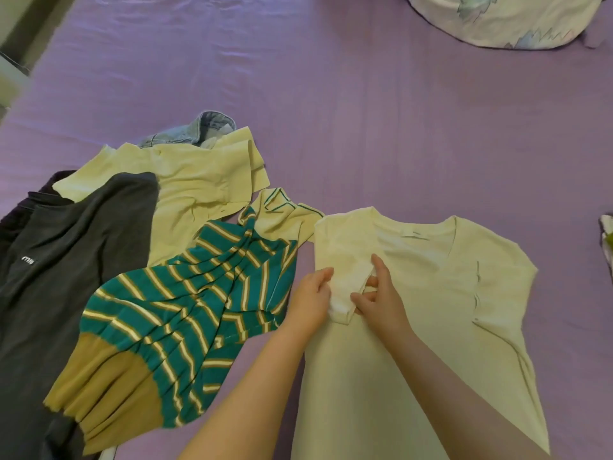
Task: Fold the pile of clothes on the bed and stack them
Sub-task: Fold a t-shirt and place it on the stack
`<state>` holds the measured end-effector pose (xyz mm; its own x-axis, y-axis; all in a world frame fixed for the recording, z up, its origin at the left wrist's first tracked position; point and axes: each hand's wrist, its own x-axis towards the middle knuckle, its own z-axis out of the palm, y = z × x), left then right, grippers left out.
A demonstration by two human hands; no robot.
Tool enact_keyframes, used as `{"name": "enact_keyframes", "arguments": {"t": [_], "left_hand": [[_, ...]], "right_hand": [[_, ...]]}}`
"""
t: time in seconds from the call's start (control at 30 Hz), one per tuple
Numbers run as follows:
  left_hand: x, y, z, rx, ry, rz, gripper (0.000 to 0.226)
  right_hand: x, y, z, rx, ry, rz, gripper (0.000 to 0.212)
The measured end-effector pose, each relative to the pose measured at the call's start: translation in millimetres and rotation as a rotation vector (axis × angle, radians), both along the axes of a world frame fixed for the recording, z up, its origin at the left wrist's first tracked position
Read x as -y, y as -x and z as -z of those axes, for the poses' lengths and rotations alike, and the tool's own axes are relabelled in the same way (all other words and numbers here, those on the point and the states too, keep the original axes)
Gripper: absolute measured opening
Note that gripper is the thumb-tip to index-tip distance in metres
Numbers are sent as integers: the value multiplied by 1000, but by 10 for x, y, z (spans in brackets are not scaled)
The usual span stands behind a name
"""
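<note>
A pale cream T-shirt (431,310) lies spread flat on the purple bed, neck away from me. Its left sleeve is folded inward over the chest. My left hand (310,298) grips the outer edge of that folded sleeve, and my right hand (378,293) pinches its inner edge. To the left lies a loose pile: a green striped dress with a mustard hem (185,310), a pale yellow garment (189,190), a dark grey shirt (59,260) and denim (199,129) at the back.
The purple sheet (365,104) stretches out beyond the clothes. A patterned pillow or duvet (504,18) lies at the far right corner. A bit of patterned fabric (607,240) shows at the right edge. The bed's left edge (20,78) runs at the upper left.
</note>
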<state>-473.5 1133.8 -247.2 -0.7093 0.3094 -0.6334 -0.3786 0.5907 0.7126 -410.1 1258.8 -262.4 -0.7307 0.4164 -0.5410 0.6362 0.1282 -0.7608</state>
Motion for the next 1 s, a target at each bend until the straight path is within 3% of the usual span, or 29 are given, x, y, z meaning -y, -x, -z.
{"name": "enact_keyframes", "arguments": {"t": [0.13, 0.27, 0.43, 0.57, 0.63, 0.9, 1.0], "left_hand": [[60, -127, 63, -110, -20, 51, 45], [269, -374, 64, -266, 109, -201, 39], [599, -937, 68, -106, 99, -349, 48], [736, -1383, 105, -56, 179, -311, 35], [799, -1587, 110, -41, 225, -300, 27], [1103, -2319, 6, 134, 427, -48, 18], [1248, -2605, -69, 180, 470, -63, 18]], "right_hand": [[16, -32, 16, -45, -228, -82, 71], [7, -296, -52, -8, -229, -121, 68], [31, -935, -136, 51, -210, -228, 54], [63, -1453, -85, 74, -654, -754, 58], [92, -1676, -61, 125, -721, -892, 57], [89, -2447, -126, 178, -674, -997, 55], [126, -2735, -178, 174, -596, -1009, 49]]}}
